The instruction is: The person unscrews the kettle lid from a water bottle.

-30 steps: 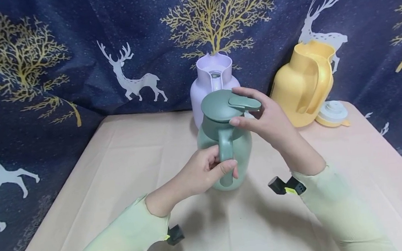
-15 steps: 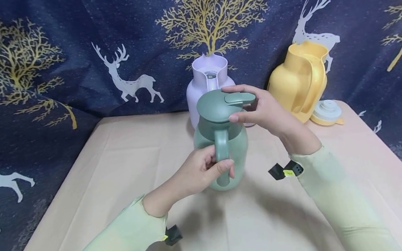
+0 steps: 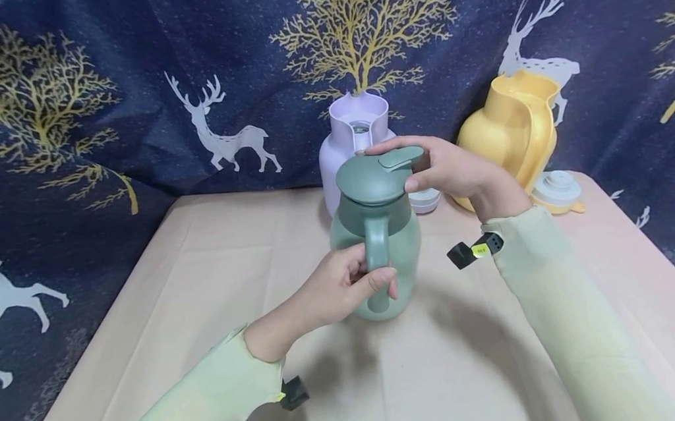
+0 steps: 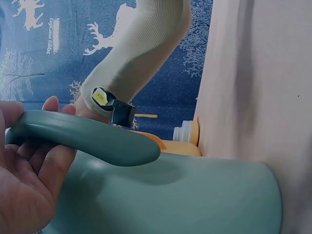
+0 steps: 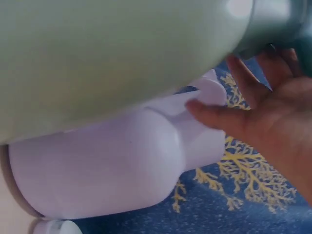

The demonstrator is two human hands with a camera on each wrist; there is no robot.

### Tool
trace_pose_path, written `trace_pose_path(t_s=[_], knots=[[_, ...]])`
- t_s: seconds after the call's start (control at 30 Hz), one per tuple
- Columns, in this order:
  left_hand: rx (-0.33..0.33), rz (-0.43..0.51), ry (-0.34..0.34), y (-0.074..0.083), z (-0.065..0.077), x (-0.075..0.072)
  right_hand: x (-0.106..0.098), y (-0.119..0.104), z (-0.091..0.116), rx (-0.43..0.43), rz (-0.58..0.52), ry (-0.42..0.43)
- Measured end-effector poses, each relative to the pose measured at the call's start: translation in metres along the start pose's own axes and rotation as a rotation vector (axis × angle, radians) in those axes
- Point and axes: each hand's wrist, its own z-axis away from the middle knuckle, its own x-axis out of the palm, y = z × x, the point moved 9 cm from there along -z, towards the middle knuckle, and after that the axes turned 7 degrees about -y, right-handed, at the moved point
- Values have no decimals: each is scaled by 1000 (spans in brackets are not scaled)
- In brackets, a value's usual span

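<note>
A green thermos jug (image 3: pixel 405 258) stands upright mid-table, its handle (image 3: pixel 377 244) facing me. My left hand (image 3: pixel 340 288) grips that handle, fingers wrapped round it and thumb across the front. In the left wrist view, fingers and thumb (image 4: pixel 46 180) curl about the handle. On top sits the round green lid (image 3: pixel 367 183), its thumb lever (image 3: pixel 401 157) pointing up to the right. My right hand (image 3: pixel 456 169) holds the lid by its rim, thumb on the near side and fingers behind. One lower finger (image 5: pixel 214 114) hangs apart from the lid in the right wrist view.
Behind the green jug stands a lilac jug (image 3: pixel 336 161) with an uncovered mouth, a pale round lid (image 3: pixel 426 200) beside it. A yellow jug (image 3: pixel 500 125) at the back right has a yellow-and-white lid (image 3: pixel 557 190) by its base. A dark patterned curtain (image 3: pixel 128 121) hangs behind.
The right hand has turned the lid counterclockwise, swinging its lever from rightward to up and right. The right wrist has shifted up and away. The left hand keeps its hold on the handle.
</note>
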Motion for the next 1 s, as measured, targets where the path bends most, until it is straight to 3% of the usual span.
trace_pose_path(t_s=[0.1,0.3,0.47,0.57,0.73,0.87,1.0], knots=[[0,-3,-4,1,-1,1,3,3,-1,-49,-88,-36],[1,-12,-4,2,0,1,7,7,0,-77,-188,28],[-3,-11,1,2,1,0,7,3,5,-135,-188,90],[-5,-7,-4,2,0,1,3,0,16,-81,-98,237],[-12,-4,-2,0,1,1,10,-16,34,190,258,481],[-26,-4,6,-1,1,0,24,-26,35,340,463,544],[-26,-2,-1,0,0,1,30,-26,33,376,505,568]])
